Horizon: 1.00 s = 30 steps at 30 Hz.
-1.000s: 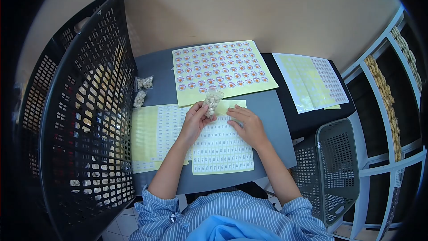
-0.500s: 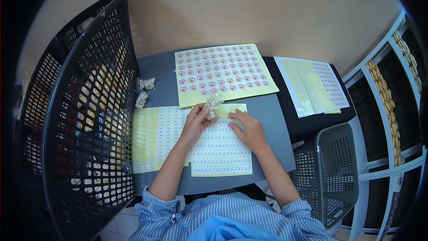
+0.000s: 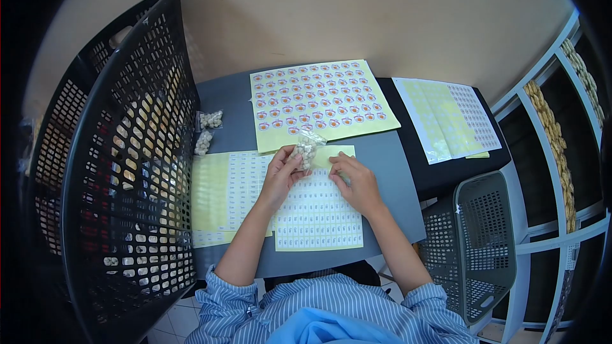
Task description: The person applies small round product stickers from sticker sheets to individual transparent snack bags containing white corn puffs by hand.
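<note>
Grey tabletop (image 3: pixel 382 153) against a plain beige wall forms your work surface. At its centre your left hand (image 3: pixel 280 172) pinches a small clear bag of pale pieces (image 3: pixel 306 143), fingers closed on its lower end so that it stands tilted above the near label sheet. Your right hand (image 3: pixel 357 181) rests just beside it on the sheet of small white labels (image 3: pixel 319 210), fingertips pressed together at the sheet's top edge (whether a label is caught between them cannot be told), probably so that bag and labels meet close together. Beyond the bag lies a yellow sheet of round orange stickers (image 3: pixel 319 99), within easy reach. A second label sheet (image 3: pixel 223 191) lies partly under your left forearm. Two more small filled bags (image 3: pixel 205 130) lie near the table's left edge, beside the tall black basket (image 3: pixel 127 153). Farther right sit a part-used sticker sheet (image 3: pixel 446 114) and a grey basket (image 3: pixel 478 242).
</note>
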Available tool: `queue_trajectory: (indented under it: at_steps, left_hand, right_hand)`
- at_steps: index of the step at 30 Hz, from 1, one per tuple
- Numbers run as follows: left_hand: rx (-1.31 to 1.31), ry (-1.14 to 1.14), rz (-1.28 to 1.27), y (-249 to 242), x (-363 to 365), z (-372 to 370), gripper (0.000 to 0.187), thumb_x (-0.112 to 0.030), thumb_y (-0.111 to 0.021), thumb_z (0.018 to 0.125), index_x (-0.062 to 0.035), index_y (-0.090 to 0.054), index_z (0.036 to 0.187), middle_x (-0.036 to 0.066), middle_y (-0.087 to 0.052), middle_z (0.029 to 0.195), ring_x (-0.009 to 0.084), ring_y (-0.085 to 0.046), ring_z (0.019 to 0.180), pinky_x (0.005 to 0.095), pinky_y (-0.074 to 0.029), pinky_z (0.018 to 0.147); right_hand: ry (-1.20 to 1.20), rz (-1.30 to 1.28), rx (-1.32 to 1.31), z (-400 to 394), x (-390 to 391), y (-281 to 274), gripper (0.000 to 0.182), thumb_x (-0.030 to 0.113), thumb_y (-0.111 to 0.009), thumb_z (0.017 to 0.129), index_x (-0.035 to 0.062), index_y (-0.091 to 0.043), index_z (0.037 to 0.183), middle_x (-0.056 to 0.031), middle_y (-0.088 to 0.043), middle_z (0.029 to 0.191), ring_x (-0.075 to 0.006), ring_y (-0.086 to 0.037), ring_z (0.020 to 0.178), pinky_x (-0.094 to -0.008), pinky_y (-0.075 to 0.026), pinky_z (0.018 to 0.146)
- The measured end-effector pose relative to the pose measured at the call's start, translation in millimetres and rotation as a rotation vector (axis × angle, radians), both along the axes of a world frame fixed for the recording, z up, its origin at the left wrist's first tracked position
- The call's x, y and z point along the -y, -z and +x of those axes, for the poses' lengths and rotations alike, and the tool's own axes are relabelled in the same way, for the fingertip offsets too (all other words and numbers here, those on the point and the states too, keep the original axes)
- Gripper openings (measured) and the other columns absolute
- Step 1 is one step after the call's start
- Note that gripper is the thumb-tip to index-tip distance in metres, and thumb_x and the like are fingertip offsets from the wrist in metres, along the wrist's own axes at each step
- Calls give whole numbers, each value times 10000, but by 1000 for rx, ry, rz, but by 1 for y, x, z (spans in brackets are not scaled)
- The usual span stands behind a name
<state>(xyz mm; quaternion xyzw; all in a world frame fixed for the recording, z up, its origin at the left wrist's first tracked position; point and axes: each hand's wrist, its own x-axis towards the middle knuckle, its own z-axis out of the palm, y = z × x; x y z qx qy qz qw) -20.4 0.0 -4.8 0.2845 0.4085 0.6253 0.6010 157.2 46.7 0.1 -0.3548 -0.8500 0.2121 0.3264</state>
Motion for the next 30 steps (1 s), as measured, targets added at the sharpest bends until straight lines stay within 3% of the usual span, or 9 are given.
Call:
queue_trajectory:
  at_steps: [3, 5, 6, 10, 13, 17, 24, 29, 30]
  left_hand:
    - [-20, -17, 29, 0, 2, -1, 256, -154, -459, 870, -45, -428, 1099, 48, -530, 991, 109, -546, 862, 272, -476, 761]
    - [-29, 21, 81, 2, 3, -5, 241, -133, -477, 848, -75, -454, 1082, 26, -532, 986, 87, -542, 855, 228, -465, 730]
    - [-29, 19, 83, 2, 4, -6, 241, -133, -477, 848, -75, -454, 1082, 26, -532, 986, 87, -542, 855, 228, -465, 730]
    - [-81, 41, 39, -5, 6, -5, 242, -126, -507, 830, -87, -478, 1068, 9, -534, 952, 60, -520, 806, 198, -437, 680]
    - [-134, 23, 29, -8, 6, -3, 256, -134, -531, 827, -77, -482, 1072, 9, -537, 940, 49, -510, 783, 191, -426, 644]
    - [47, -95, 131, -9, 5, 4, 305, -138, -537, 823, -63, -453, 1107, 31, -536, 993, 75, -536, 846, 208, -454, 640]
    - [-90, -130, 45, -2, -2, 7, 300, -158, -482, 878, -1, -431, 1129, 80, -540, 1014, 127, -552, 896, 260, -498, 704]
    - [52, -122, 17, -1, -2, 4, 313, -160, -466, 886, -8, -409, 1153, 90, -533, 1030, 133, -559, 889, 270, -496, 737]
    - [53, -122, 14, -2, -2, 4, 313, -160, -466, 886, -8, -409, 1153, 90, -533, 1030, 133, -559, 889, 270, -496, 737]
  right_hand:
    - [-30, -183, -131, 4, -4, 0, 67, 51, -592, 761, 28, -533, 786, -115, -589, 1007, -265, -536, 1020, -336, -415, 876]
    - [-38, -382, -582, 5, -14, 11, 87, 36, -581, 772, 26, -527, 840, -104, -564, 974, -214, -535, 984, -319, -416, 865]
    - [-26, -479, -666, 6, -16, 6, 198, 37, -569, 791, 21, -501, 976, -100, -549, 962, -174, -522, 957, -296, -414, 851]
    - [-134, -521, -549, -11, -18, -30, 499, 50, -589, 780, 55, -367, 1226, -93, -562, 914, -136, -558, 849, -262, -442, 778]
    - [-195, -590, -369, -23, -21, -44, 534, 1, -575, 777, 33, -331, 1250, -72, -561, 872, -121, -562, 780, -243, -443, 731]
    - [-153, -726, -762, -37, -24, -28, 499, -14, -600, 753, 28, -365, 1191, -74, -578, 761, -109, -583, 710, -217, -469, 657]
    - [-27, -616, -662, -45, -12, -20, 456, -15, -600, 751, 17, -374, 1146, -77, -566, 805, -135, -587, 740, -231, -487, 707]
    - [8, -235, -675, -40, -19, -17, 215, 26, -609, 744, 26, -531, 944, -119, -486, 1068, -221, -484, 1035, -325, -434, 850]
    - [-27, -307, -616, -35, -22, -17, 83, 66, -604, 749, 31, -569, 816, -131, -429, 1163, -272, -395, 1141, -389, -333, 946]
